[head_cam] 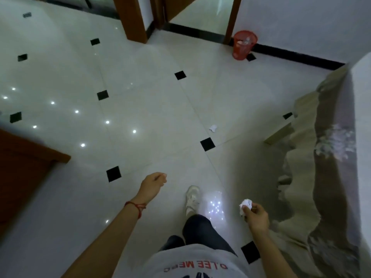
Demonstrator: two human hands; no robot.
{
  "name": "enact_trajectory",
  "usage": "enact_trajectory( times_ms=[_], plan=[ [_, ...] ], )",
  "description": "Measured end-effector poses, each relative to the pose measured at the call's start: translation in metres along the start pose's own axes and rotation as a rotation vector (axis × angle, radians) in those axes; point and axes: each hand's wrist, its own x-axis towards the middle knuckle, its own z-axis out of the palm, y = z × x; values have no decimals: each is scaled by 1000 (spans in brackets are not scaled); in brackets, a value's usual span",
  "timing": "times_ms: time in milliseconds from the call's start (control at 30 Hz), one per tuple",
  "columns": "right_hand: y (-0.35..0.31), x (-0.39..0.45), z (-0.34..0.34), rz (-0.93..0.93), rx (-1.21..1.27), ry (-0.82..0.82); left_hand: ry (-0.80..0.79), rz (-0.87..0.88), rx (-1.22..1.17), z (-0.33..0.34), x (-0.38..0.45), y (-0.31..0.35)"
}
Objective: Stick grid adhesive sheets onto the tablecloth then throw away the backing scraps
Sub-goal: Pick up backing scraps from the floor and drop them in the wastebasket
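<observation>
Right hand (258, 216) pinching crumpled scrap (245, 205), left hand (153, 185) seemingly pinching something; red bin (244, 45) far ahead, risking missed throw.

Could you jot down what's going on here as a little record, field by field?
Right hand: hand holds a crumpled white paper ball
Left hand: hand has curled fingers; a bit of white shows at the fingertips, contents unclear
Bin: red mesh wastebasket by the far wall, scraps inside
Floor: another paper scrap lies on the tiles
Right side: draped tablecloth
</observation>
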Motion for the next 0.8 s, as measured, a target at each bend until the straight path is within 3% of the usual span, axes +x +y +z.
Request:
enact_trajectory(
  times_ms=[400, 800],
  plan=[
    [-217, 154, 29, -93, -14, 70, -55, -80, 140, -42, 155, 141],
    [-301, 250, 68, 162, 138, 231, -271, -10, 394, -31, 355, 302]
  ],
)
